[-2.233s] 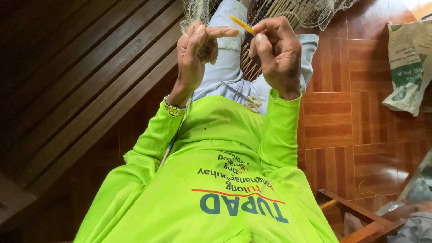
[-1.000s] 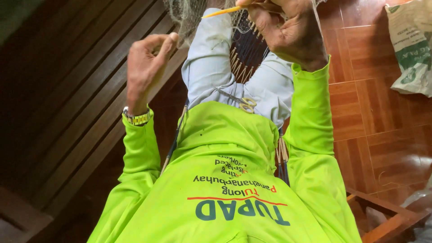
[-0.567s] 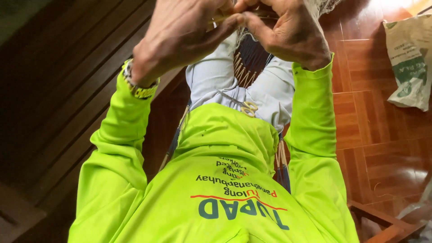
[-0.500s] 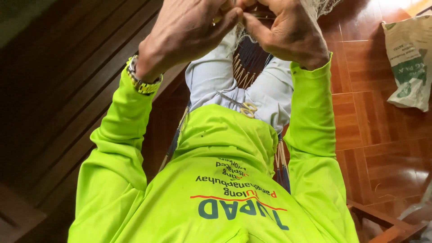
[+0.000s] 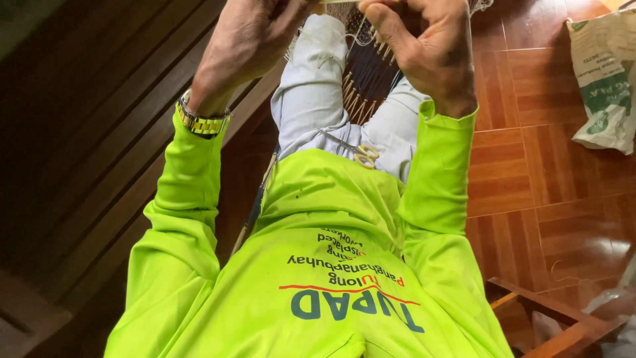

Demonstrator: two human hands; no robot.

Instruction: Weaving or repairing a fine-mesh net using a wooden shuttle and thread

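Both of my hands are raised at the top of the view, close together, in neon green sleeves. My left hand [image 5: 255,36], with a gold watch [image 5: 202,122] on its wrist, is closed around strands of a pale fishing net [image 5: 361,30]. My right hand [image 5: 427,50] pinches the net with thumb and fingers. A thin yellow sliver shows at the top edge between the hands; I cannot tell what it is. Small yellow-handled scissors [image 5: 363,156] lie on my lap against the light trousers [image 5: 311,99].
A dark bundle with pale pegs [image 5: 364,86] hangs between my knees. Dark wooden slats [image 5: 86,132] run along the left. A white sack with green print [image 5: 603,79] lies on the parquet floor [image 5: 530,192] at right. A wooden frame [image 5: 556,318] sits bottom right.
My left hand came up from the left and joined the right hand on the net. Both hands have since risen closer to the top edge.
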